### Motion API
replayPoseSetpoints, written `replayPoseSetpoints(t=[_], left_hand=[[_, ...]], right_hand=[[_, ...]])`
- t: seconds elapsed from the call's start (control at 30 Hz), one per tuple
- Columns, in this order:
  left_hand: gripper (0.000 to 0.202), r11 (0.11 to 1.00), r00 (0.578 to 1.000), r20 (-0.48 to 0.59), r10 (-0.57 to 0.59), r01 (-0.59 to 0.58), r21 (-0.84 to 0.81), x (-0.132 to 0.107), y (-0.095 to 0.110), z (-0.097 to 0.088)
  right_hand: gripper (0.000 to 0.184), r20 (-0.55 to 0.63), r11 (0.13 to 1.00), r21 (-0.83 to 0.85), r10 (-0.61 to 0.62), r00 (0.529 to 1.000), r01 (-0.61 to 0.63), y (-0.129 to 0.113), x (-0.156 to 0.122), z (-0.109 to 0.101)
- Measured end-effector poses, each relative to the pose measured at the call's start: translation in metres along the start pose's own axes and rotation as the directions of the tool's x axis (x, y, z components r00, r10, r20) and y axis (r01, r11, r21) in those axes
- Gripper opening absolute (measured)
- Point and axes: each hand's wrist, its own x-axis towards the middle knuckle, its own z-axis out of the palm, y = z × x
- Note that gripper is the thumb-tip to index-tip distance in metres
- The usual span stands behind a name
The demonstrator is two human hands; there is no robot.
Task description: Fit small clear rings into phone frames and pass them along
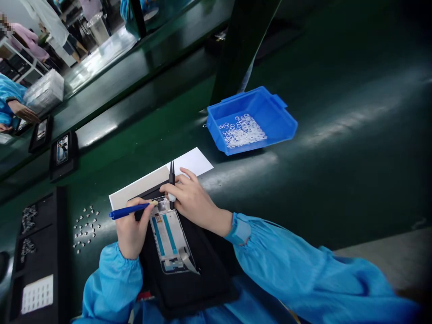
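A phone frame with two blue strips and a loose flex ribbon at its near end lies on a black padded tray in front of me. My left hand is closed around a blue pen-like tool, whose pale yellowish end is at the frame's far end. From the other side, my right hand grips black tweezers, their points facing away from me. Its fingertips are over the frame's upper edge. Something white shows by the tweezers, too small to make out. White card sticks out beyond the tray.
A blue bin holds many small clear rings. Small metal parts lie scattered left, beside a black compartment tray. Two more trays with phone frames stand farther off, near a co-worker's hand. A dark post rises behind the bin.
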Motion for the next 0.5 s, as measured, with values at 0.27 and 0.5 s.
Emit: replayPoseSetpoints(t=[0.27, 0.5], left_hand=[[0.013, 1.0, 0.997, 0.072, 0.014, -0.015, 0.007, -0.0025, -0.0004, -0.0043], [0.013, 1.0, 0.996, 0.09, 0.005, -0.007, 0.021, -0.0026, -0.0006, -0.0003]], right_hand=[[0.042, 0.115, 0.978, 0.204, 0.019, 0.993, -0.042, 0.0016, 0.0036, 0.0048], [0.046, 0.199, 0.932, 0.333, 0.076, 0.977, -0.14, 0.0042, 0.0019, 0.0008]])
